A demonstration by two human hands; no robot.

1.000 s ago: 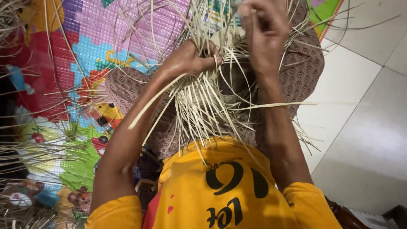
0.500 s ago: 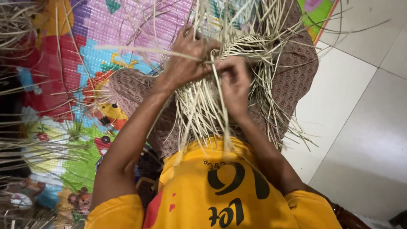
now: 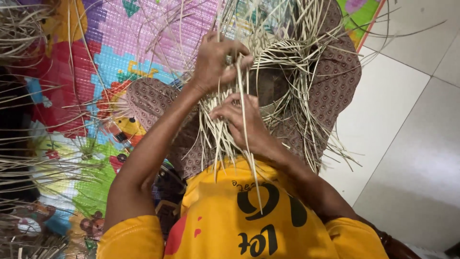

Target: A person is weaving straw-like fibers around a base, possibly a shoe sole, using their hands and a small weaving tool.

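The left hand [image 3: 221, 60] sits at about twelve o'clock in the head view, curled shut around a small bundle of pale straw strips [image 3: 268, 52], with a ring showing on one finger. The right hand [image 3: 239, 122] lies just below it, toward six o'clock, its fingers pressed lightly together and pinching one long single strip [image 3: 249, 158] that runs nearly straight down the frame, from the left hand's knuckles past the right thumb and over the yellow shirt [image 3: 225, 216]. That strip's long axis points from twelve to six o'clock, so its free end lies toward the person's chest and its root lies up in the half-woven straw piece [image 3: 287, 72], which rests over the lap on a brown patterned cloth [image 3: 335, 81]. The woven piece lies at one to two o'clock from the right hand and touching the left, which makes the left hand the nearer of the two to the weave's dark open middle. Loose strips fan outward from the piece on all sides. A bright play mat [image 3: 110, 57] of coloured squares covers the floor toward nine and ten o'clock, with more loose straw [image 3: 21, 29] lying on it, and pale floor tiles [image 3: 412, 144] fill the three o'clock side.
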